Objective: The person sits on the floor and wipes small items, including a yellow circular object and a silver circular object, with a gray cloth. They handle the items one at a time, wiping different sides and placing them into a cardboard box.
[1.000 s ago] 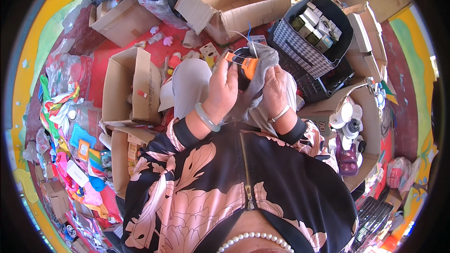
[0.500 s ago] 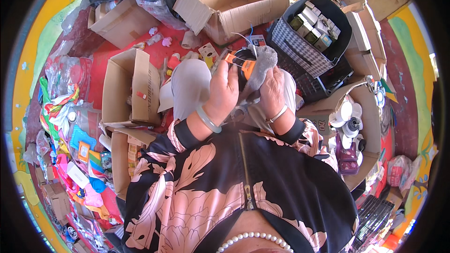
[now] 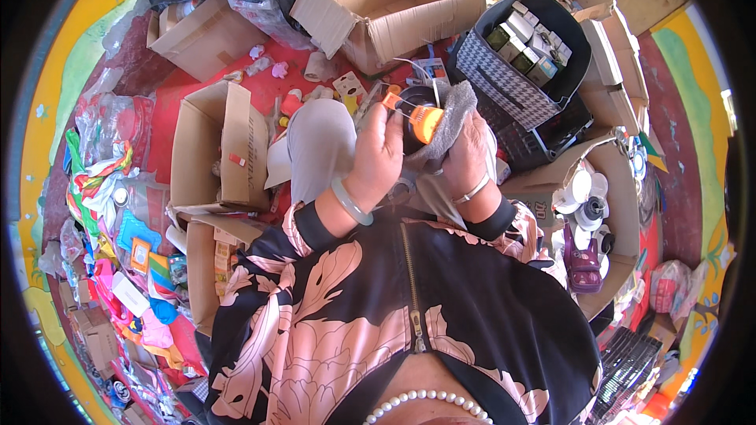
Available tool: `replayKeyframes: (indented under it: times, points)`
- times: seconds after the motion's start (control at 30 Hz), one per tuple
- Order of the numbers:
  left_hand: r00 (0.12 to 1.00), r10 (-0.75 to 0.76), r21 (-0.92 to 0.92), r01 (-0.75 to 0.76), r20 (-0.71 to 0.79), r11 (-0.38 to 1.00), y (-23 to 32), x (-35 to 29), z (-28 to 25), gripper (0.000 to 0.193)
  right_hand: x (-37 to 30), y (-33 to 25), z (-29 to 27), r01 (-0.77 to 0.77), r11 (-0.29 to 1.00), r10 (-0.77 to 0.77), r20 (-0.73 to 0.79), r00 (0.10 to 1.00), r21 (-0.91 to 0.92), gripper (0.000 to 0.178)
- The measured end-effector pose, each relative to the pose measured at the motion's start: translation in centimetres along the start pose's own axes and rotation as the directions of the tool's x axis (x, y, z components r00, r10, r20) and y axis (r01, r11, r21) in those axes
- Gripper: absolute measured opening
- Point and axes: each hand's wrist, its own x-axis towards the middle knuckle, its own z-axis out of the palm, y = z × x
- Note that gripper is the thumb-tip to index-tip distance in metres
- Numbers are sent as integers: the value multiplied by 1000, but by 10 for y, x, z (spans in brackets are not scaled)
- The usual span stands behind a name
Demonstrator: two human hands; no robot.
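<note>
Above my lap, my left hand (image 3: 375,156) grips a round black object with an orange part (image 3: 426,123); its exact kind I cannot make out. A small orange tab and a thin wire-like loop show near my left fingertips. My right hand (image 3: 468,153) is closed on a grey fuzzy piece (image 3: 451,127), which lies against the right side of the black and orange object. A thin pale strip stands out beyond the object's far end. Both hands are close together, between my knees.
An open cardboard box (image 3: 394,12) stands ahead, with a houndstooth bin (image 3: 512,90) of small boxes right of it. More cartons stand at left, including a tall open one (image 3: 244,149). A carton (image 3: 626,244) at right holds white cups and a purple item. Colourful clutter covers the far left.
The grey fuzzy piece has spread and turned, and my right hand has shifted slightly right. More of the orange part and the black rim shows now. My left hand is nearly still.
</note>
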Motion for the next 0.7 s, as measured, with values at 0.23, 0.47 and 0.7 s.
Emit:
replayKeyframes:
  times: [0.23, 0.47, 0.7]
  points:
    - [999, -30, 97, 33, -28, 995, 11, 3, -2, 23, 4, 7, 16, 227, 923, -247, -24, 969, -310, 37]
    - [998, -56, -84, 59, 32, 995, 16, 3, -5, 26, 5, 3, -3, 306, 907, -288, 107, 952, -288, 42]
    - [992, -127, -176, 128, 20, 976, 16, 9, -5, 29, 5, -6, 9, -33, 972, 31, -11, 999, -234, 47]
